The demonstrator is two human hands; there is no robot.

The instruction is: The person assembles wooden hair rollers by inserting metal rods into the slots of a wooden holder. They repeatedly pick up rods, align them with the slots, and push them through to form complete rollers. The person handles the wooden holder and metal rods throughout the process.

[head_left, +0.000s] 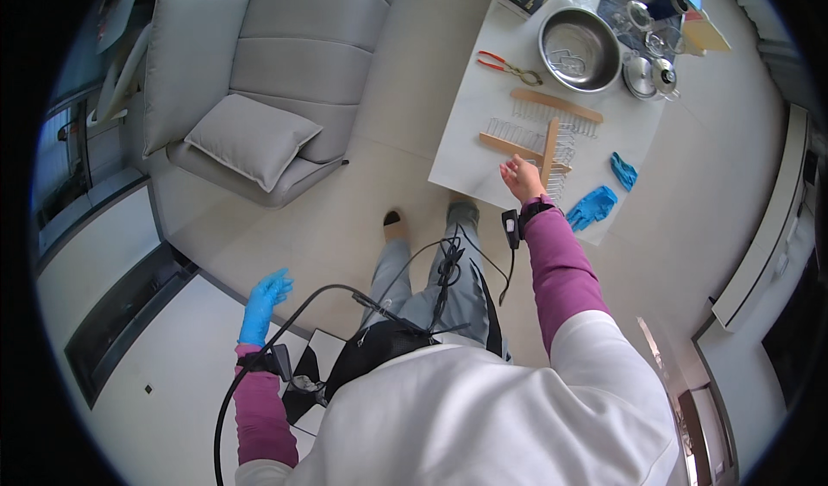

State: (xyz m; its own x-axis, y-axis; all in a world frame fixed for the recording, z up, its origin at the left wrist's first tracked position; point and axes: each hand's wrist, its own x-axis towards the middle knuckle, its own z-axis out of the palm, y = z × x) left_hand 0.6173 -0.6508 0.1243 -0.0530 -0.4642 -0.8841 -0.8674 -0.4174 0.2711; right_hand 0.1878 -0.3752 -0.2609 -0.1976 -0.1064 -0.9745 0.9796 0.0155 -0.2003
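Observation:
My left hand (271, 293) wears a blue glove and hangs out to the left, away from the table. Its fingers look loosely stretched, with nothing seen in them. My right hand (521, 178) is bare and reaches over the near part of the white table, fingers slightly curled and apart. It is beside a wooden bar with wire hooks (498, 142) and close to a second hooked bar (549, 145) lying across it. Whether the fingertips touch the wood I cannot tell. A third hooked bar (561, 105) lies farther back. Two blue gloves (592, 208) (623, 171) rest at the table's right.
Behind the bars stand a steel pot (611, 62) with wire pieces inside, red-handled pliers (509, 67), metal lids (639, 75) and several glass vessels (640, 14). A grey sofa (297, 59) is at the left. Black cables (302, 294) hang across my body.

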